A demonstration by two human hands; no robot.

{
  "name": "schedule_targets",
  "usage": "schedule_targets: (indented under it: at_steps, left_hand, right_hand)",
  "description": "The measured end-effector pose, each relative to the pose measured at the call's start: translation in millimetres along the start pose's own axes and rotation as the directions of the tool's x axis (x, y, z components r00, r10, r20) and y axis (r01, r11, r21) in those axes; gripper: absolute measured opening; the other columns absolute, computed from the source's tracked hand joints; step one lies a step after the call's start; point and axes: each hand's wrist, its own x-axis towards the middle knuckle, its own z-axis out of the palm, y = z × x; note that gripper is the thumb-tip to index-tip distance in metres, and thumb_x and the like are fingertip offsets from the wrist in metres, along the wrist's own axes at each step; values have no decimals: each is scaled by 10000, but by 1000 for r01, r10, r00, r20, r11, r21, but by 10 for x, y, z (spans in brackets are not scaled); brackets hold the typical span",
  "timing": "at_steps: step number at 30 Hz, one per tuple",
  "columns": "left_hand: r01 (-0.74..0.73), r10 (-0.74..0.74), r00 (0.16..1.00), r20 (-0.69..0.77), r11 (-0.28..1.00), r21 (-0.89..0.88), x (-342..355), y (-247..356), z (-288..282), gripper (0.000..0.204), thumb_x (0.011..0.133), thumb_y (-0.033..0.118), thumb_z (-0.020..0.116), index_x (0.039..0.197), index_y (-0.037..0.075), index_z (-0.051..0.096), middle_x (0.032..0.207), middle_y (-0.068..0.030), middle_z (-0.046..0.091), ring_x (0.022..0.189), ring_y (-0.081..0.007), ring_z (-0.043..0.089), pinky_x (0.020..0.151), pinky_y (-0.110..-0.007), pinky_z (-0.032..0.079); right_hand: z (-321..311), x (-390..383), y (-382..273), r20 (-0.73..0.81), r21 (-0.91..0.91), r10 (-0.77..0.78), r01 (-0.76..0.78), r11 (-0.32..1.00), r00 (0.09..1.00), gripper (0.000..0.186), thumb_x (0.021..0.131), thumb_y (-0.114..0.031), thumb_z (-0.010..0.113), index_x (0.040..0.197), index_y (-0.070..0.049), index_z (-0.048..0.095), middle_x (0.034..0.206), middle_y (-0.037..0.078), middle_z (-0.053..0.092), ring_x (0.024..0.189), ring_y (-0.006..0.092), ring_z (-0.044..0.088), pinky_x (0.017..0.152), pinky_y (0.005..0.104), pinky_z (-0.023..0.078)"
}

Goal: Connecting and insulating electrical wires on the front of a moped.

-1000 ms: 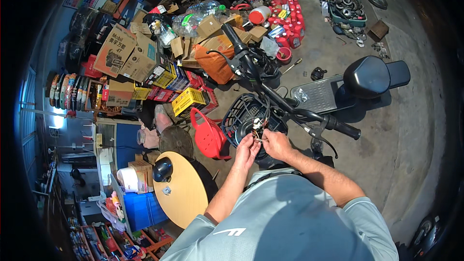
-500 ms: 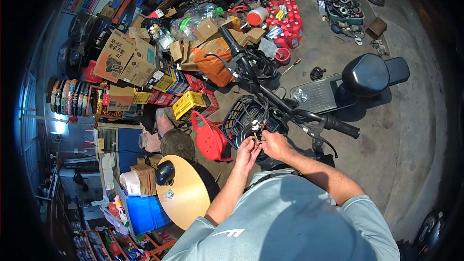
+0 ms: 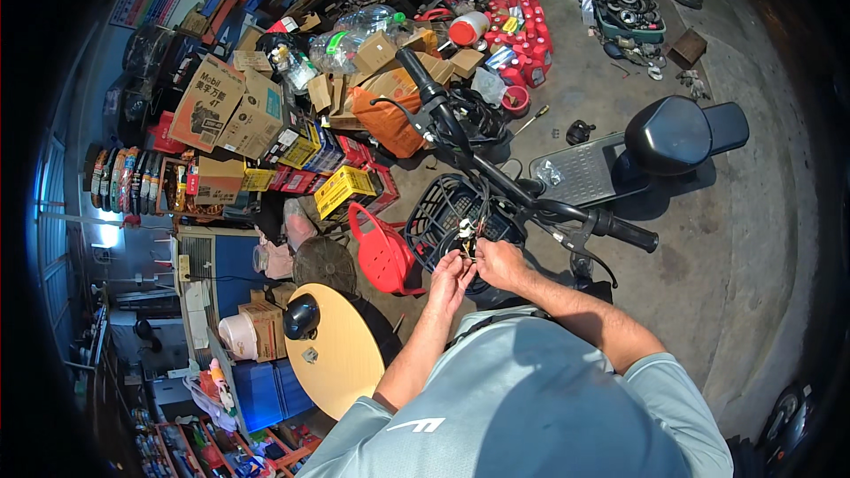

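Note:
Close together over the near edge of a black basket [image 3: 431,223], my two hands work on thin wires [image 3: 467,246] with white connectors [image 3: 466,228]. My left hand [image 3: 452,279] pinches wire ends between thumb and fingertips. Beside it, my right hand [image 3: 499,264] is closed around wires too, its fingertips nearly touching the left ones. The wires run up toward the black handlebar [image 3: 505,184] of an electric scooter. Its brake lever [image 3: 602,265] sticks out past my right hand. Which wire each hand grips is too small to make out.
Left of the basket stands a red plastic chair [image 3: 384,252], then a round wooden table [image 3: 341,363] with a black helmet-like object [image 3: 302,316]. The scooter's seat [image 3: 668,143] and footboard [image 3: 580,175] lie to the right. Cardboard boxes [image 3: 208,106] and red bottles [image 3: 527,40] crowd the far side.
Both hands stay at the wires, with only slight finger movement. The whole view has shifted a little.

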Motion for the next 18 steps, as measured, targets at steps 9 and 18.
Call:
schedule_targets:
  at_steps: [9, 18]
  left_hand:
    - [-14, 14, 1000, 9, 1000, 12, 13, -8, -31, 140, 919, 53, 519, 1056, 75, 535, 878, -66, 619, 815, -161, 630, 789, -335, 551]
    - [-16, 16, 1000, 2, 999, 41, 6, 14, -27, 137, 921, 51, 514, 1056, 72, 527, 885, -71, 619, 815, -158, 631, 801, -335, 551]
  right_hand:
    - [20, 28, 10, 18, -20, 9, -8, 1000, 1000, 129, 746, -125, 571, 834, -32, 555, 719, 161, 636, 731, 378, 630, 649, 479, 495]
    - [32, 55, 5, 33, -20, 8, -7, 1000, 999, 131, 754, -128, 558, 850, -40, 566, 732, 158, 640, 743, 374, 630, 658, 477, 492]
